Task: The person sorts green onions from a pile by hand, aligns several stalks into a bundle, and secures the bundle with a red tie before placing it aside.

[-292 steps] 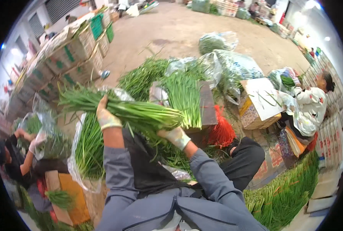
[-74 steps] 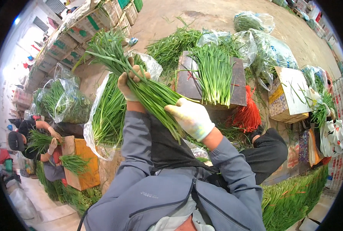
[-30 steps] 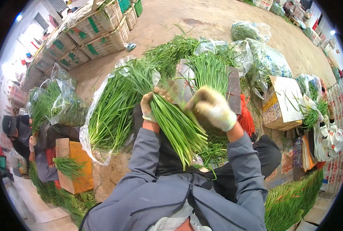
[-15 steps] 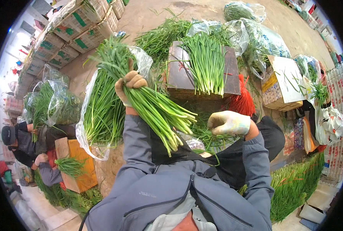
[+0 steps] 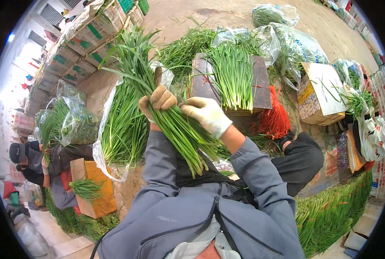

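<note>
My left hand (image 5: 161, 100), in a glove with tan fingers, is closed round a thick bunch of garlic chives (image 5: 175, 134). Their leaves fan out up and left, and the pale stem ends point down toward my lap. A narrow brown shape sticks up above this fist; whether it is a finger or a tool I cannot tell. My right hand (image 5: 207, 115), in an off-white glove, pinches at the bunch's right side, beside the left fist. More trimmed chives (image 5: 233, 80) lie on a dark-topped box (image 5: 264, 80) in front of me, over red ties.
Loose chives fill an open plastic bag (image 5: 123, 129) on my left. Red ties (image 5: 272, 116) hang at the box's right corner. A board-topped carton (image 5: 322, 93) stands farther right. At left, a co-worker (image 5: 50, 164) sits by an orange box (image 5: 99, 185). Bundled chives (image 5: 335, 211) line the lower right.
My right hand has moved left and up from above my lap to the bunch. The bunch in my left hand has shifted slightly right and turned more upright.
</note>
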Action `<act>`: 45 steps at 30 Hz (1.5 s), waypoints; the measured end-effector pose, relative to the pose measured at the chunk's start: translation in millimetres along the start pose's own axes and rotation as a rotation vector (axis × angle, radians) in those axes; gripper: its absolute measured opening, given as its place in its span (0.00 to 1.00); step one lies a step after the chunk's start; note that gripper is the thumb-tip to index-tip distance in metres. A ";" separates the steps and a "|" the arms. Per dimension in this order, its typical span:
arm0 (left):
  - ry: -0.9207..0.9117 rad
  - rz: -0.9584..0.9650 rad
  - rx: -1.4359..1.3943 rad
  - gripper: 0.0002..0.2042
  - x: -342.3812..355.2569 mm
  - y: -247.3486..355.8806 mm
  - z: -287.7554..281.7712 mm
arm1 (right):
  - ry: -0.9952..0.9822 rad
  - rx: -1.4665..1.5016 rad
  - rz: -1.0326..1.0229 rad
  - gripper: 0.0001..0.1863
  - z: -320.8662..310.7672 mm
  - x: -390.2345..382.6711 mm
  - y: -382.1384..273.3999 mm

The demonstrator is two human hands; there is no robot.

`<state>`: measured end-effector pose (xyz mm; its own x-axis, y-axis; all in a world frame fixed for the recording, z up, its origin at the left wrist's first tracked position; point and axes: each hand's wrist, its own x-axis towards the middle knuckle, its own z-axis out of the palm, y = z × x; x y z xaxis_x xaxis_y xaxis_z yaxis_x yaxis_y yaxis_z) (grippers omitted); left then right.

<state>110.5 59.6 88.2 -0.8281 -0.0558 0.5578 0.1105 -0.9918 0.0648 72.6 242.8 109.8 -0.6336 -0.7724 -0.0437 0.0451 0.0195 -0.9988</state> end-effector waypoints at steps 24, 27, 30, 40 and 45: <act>0.012 0.112 -0.147 0.10 12.0 36.2 -6.3 | 0.042 -0.793 -0.592 0.12 -38.4 -9.6 20.0; 0.008 0.086 -0.106 0.09 8.3 44.2 -6.2 | 0.115 -0.616 -0.527 0.08 -32.5 -21.5 15.5; 0.037 0.159 -0.097 0.09 -0.8 50.6 -4.5 | 0.270 -0.577 -0.538 0.09 -27.5 -43.3 -6.3; 0.030 0.248 -0.062 0.08 15.1 48.1 -21.6 | 0.239 -0.794 -0.250 0.28 13.0 -91.9 25.2; 0.053 0.150 0.014 0.08 34.2 40.5 -33.3 | 0.133 -0.679 -0.314 0.14 4.5 -59.8 50.9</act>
<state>68.3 13.7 82.3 -0.8296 -0.2092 0.5177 0.2422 -0.9702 -0.0039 116.3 287.1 61.7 -0.6277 -0.7242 0.2857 -0.6109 0.2306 -0.7574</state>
